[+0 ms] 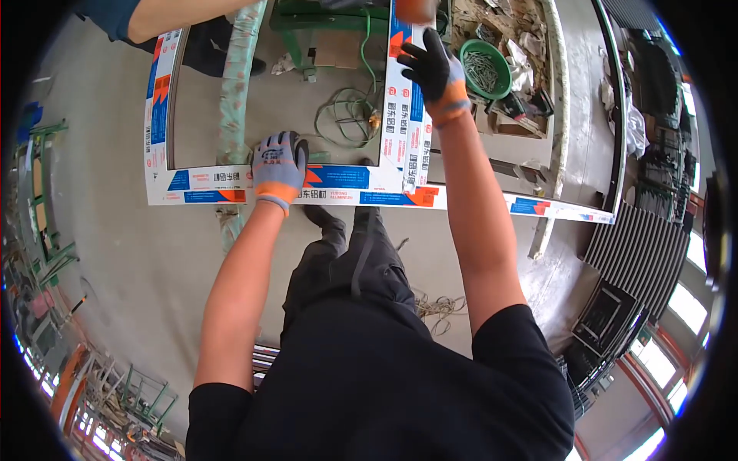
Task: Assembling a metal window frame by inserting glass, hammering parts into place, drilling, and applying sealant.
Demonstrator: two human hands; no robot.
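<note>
A window frame of metal profiles (207,184), wrapped in white, blue and orange protective film, lies across supports in front of me. My left hand (278,165), in a grey and orange glove, is closed over its near rail, the fingers curled past the inner edge. My right hand (438,77), in a glove with a dark palm, rests against the upright profile (396,115) near its far part. Its fingers are stretched and spread, and it grips nothing. Just beyond them is a blurred orange-brown block (415,11), perhaps a mallet head.
Another person's arm (181,15) reaches in at the far left. A green bowl of screws (486,69) stands on a littered bench to the right. A film-wrapped support bar (234,100) runs under the frame. A green hose (342,119) coils on the floor. Stacked dark profiles (638,250) lie right.
</note>
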